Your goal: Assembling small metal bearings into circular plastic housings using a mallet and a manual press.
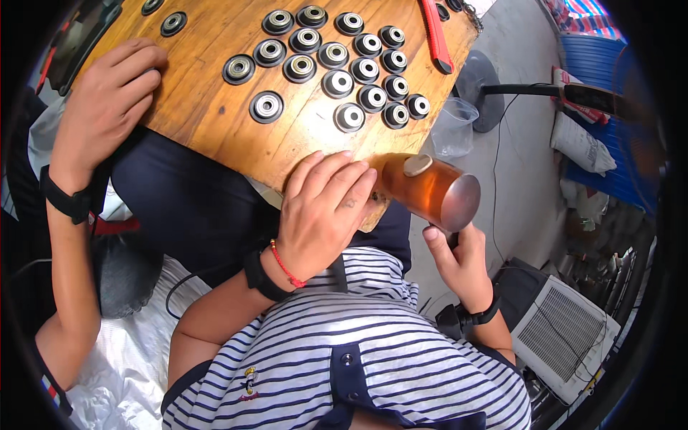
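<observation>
My right hand [462,265] is closed around the handle of a mallet [432,192], its thumb turned up. The mallet's translucent amber head hangs over the near right corner of the wooden table [208,147], and the end of its handle shows as a beige oval on top. Close to the mallet's far face, my left hand [322,204] rests on the table edge with its fingers together and bent; its thumb and whatever lies under the fingertips are hidden. Beyond my hands, several metal ball bearings in black flanged cups [337,83] stand on the tabletop.
At the left, a co-worker's hand [107,107] lies on the table. A red tool [434,36] rests near the far right edge. Off to the right are a clear plastic tub [454,127], a round-based stand [481,89] and a white grilled box [566,337] on the floor.
</observation>
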